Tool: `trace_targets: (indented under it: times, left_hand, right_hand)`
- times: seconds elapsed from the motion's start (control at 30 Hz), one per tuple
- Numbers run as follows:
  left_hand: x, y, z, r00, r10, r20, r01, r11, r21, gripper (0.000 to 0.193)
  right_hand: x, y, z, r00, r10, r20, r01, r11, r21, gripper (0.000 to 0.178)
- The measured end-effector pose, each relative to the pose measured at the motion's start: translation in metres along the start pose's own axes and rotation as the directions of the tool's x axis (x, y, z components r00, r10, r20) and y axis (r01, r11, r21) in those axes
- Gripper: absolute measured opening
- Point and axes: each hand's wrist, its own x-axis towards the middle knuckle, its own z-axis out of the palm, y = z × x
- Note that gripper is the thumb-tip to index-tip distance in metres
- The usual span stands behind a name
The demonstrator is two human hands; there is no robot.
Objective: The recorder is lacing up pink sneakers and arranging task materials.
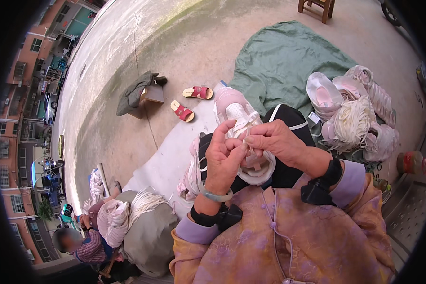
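A pale pink and white sneaker (pixel 231 105) rests on my lap, its toe pointing away from me and its heel opening toward me. Above its tongue, my left hand (pixel 225 158) pinches a thin white shoelace (pixel 245 137) between thumb and fingers. From the other side my right hand (pixel 280 146) grips the same lace, the fingertips of both hands almost meeting. My fingers partly cover the lace and the shoe's middle. More pale sneaker parts (pixel 189 177) lie beside my left leg.
At right, several sneakers (pixel 323 97) and a bundle of cream laces (pixel 352 122) lie by a green cloth (pixel 288 61). Red slippers (pixel 198 92) and a cardboard box (pixel 152 93) stand ahead. Lower left, a person (pixel 92 246) sits near a grey sack (pixel 151 236). A jar (pixel 408 162) stands right.
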Motion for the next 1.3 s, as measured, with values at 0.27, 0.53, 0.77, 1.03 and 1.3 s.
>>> trace_targets:
  times: [0.27,0.53,0.77,1.03,1.3]
  left_hand:
    - [-0.005,-0.001,-0.006,0.999,-0.033,-0.004,0.033,0.939,0.342,0.052]
    - [0.008,0.015,0.006,0.934,0.116,0.338,-0.083,0.99,-0.111,0.075]
    - [0.002,0.01,0.019,0.902,0.041,0.429,0.017,0.992,-0.129,0.045]
    - [-0.027,0.003,0.003,0.855,0.011,0.519,-0.171,0.95,0.262,0.026]
    - [-0.025,-0.002,0.011,0.753,0.036,0.657,-0.316,0.895,0.313,0.017]
  right_hand:
    - [-0.004,-0.003,0.002,0.999,0.011,-0.031,-0.012,0.999,-0.036,0.016]
    - [-0.014,-0.038,0.016,0.82,-0.557,0.13,0.52,0.632,-0.575,0.008]
    - [-0.026,-0.082,0.002,0.673,-0.732,-0.101,0.529,0.573,-0.626,0.011]
    - [-0.051,-0.096,-0.104,0.282,-0.797,-0.534,0.649,0.568,-0.505,0.015]
    - [-0.069,-0.057,-0.165,0.352,-0.627,-0.695,0.423,0.769,-0.479,0.013]
